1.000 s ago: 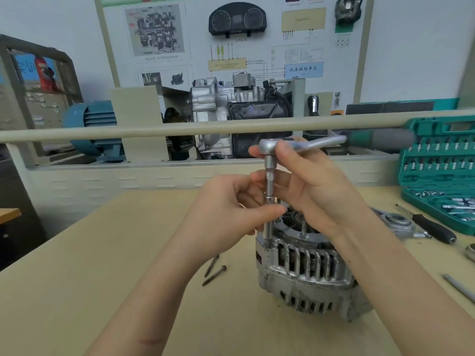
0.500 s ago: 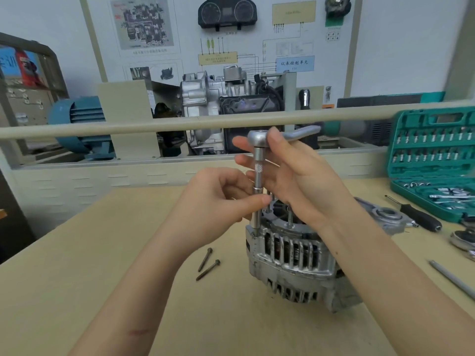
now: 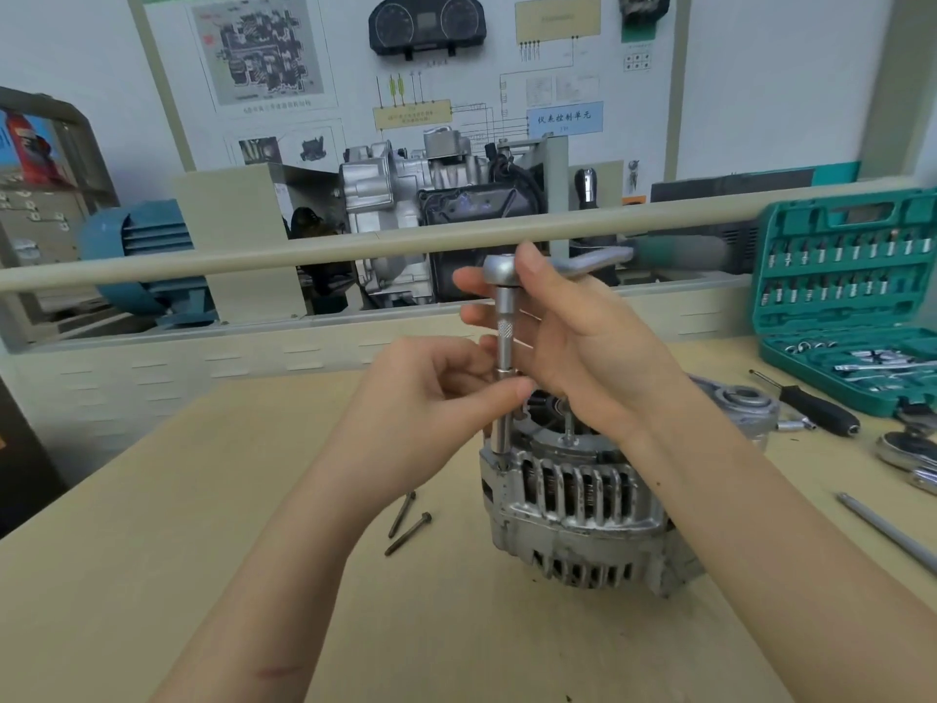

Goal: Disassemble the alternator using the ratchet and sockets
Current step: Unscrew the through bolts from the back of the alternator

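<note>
- Standing upright on the table: alternator; two bolts already out, lying beside it
- Pinching the extension on a housing bolt: left hand
- Wrapped round the ratchet head: right hand
- Left, probably: remaining bolts; housing not yet split

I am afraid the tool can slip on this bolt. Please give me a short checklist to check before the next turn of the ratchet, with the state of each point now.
1. Silver ratchet with its long extension bar stands upright on the grey metal alternator: ok.
2. Socket fully seated on the bolt head: cannot tell, the tip is hidden at the housing edge.
3. Left hand pinches the bar low to steady it: ok.
4. Right hand holds the ratchet head: ok.
5. Alternator rests flat on the beige table: ok, but nothing clamps it.
6. Two removed dark bolts lie clear of the alternator: ok.
</note>
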Available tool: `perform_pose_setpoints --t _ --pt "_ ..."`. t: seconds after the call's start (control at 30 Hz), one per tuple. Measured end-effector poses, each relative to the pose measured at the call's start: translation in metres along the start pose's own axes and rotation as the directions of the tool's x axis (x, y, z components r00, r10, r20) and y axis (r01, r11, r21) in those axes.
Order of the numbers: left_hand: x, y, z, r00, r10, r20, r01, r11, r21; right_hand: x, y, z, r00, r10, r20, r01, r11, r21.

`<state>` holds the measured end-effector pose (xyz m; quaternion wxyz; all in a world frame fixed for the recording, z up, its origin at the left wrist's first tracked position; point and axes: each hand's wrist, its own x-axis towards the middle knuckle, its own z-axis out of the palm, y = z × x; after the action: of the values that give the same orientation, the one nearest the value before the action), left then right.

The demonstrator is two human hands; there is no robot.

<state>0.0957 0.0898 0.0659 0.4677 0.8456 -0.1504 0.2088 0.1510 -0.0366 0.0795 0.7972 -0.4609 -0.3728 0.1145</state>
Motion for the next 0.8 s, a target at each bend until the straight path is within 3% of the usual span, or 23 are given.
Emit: perform_pose_setpoints --t 0.17,0.33,0.53,0.63,0.8 --pt "0.0003 -0.0006 -0.0009 0.999 0.013 -0.052 -0.01 0.999 0.051 -0.0008 0.0023 0.0003 1.0 -0.028 0.008 0.028 0.999 -0.04" --pt "-0.0007 0.0006 -0.0072 0.992 0.027 0.127 -0.03 0.999 0.028 0.0003 0.0022 0.0001 0.999 0.013 0.046 -0.011 0.999 -0.042" --pt "0.0001 -0.0006 0.0014 0.996 0.051 -0.07 -0.042 0.991 0.127 -0.001 0.0025 0.0032 0.996 -0.058 -0.062 0.056 0.998 -0.031" --pt "0.0007 -0.0003 0.0018 0.992 0.072 -0.1 -0.057 0.988 0.14 -0.0014 0.0024 0.0031 0.996 -0.082 -0.031 0.08 0.995 -0.065" --pt "-0.0003 0.0023 -0.0049 0.997 0.05 0.064 -0.055 0.996 0.074 -0.0006 0.0018 0.0011 0.996 -0.002 0.087 0.002 1.0 0.002"
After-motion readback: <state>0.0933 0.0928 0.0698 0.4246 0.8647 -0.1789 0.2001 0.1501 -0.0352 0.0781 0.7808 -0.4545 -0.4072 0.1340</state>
